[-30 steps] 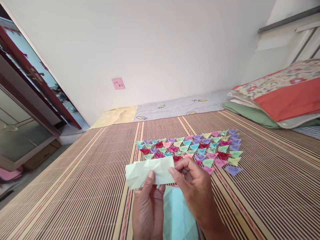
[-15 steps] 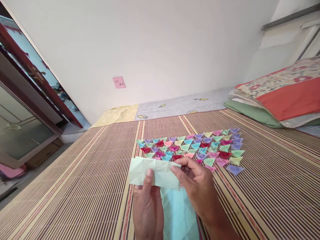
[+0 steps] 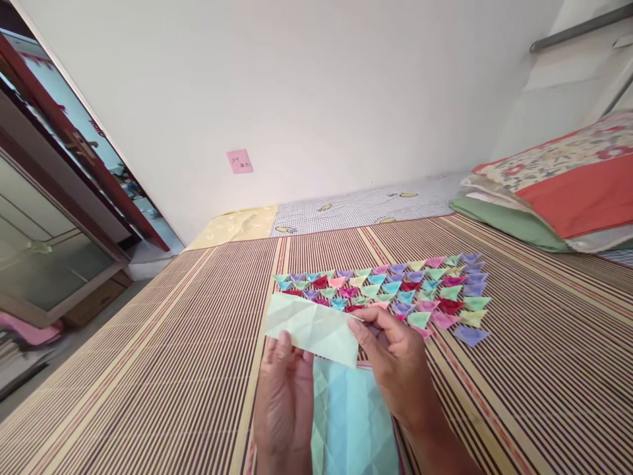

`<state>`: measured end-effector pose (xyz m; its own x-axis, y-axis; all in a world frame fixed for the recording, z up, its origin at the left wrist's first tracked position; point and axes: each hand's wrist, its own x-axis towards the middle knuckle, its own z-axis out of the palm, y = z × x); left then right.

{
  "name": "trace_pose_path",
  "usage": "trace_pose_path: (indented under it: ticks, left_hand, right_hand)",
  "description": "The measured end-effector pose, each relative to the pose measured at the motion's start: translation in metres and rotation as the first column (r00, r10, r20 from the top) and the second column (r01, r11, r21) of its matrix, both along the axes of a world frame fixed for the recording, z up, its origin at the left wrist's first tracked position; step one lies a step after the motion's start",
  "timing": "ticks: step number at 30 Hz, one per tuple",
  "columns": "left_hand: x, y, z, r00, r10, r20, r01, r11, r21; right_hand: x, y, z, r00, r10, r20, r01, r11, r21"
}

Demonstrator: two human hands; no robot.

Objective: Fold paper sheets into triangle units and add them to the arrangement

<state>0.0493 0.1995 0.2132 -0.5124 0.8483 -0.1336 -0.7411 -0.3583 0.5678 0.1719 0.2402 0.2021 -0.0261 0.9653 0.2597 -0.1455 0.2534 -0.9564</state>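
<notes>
A pale green creased paper (image 3: 311, 326), folded into a long strip, is held up above the striped mat. My right hand (image 3: 395, 359) pinches its right end between thumb and fingers. At the lower left edge, my left hand (image 3: 287, 389) has its thumb in front and its fingers behind the paper. Beneath the hands lies a larger light blue and green creased sheet (image 3: 351, 419) on the mat. Rows of small folded paper pieces (image 3: 410, 285) in many colours spread out beyond the paper, partly hidden by it.
The striped mat (image 3: 148, 369) reaches a patterned cloth (image 3: 341, 214) along the white wall. Folded bedding (image 3: 568, 191) lies at the right. A pink note (image 3: 240, 161) is on the wall, and a doorway opens at the left.
The strip has tilted, its left end now higher. My left hand has slid down and left, its thumb now at the lower edge. The view has shifted slightly.
</notes>
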Motion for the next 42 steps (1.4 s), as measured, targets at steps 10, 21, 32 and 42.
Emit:
trace_pose_path:
  ticks: [10,21,32,42]
  left_hand:
    - [0.021,0.000,0.000,0.998,-0.005,-0.056,-0.001,0.995,-0.102]
    - [0.015,0.003,0.008,0.999,-0.007,0.031,0.011,0.989,-0.146]
    - [0.016,0.003,0.004,0.994,0.103,-0.023,-0.105,0.990,-0.098]
    - [0.020,0.004,0.005,0.995,0.094,-0.012,-0.095,0.990,-0.101]
  right_hand:
    - [-0.002,-0.003,0.002,0.999,0.051,-0.020,-0.051,0.998,-0.033]
    - [0.002,-0.004,0.007,0.998,0.053,0.032,-0.054,0.998,0.034]
    - [0.004,-0.003,0.009,0.985,-0.020,0.170,-0.006,0.989,0.146]
    - [0.001,-0.002,0.007,0.999,0.030,0.042,-0.032,0.998,0.048]
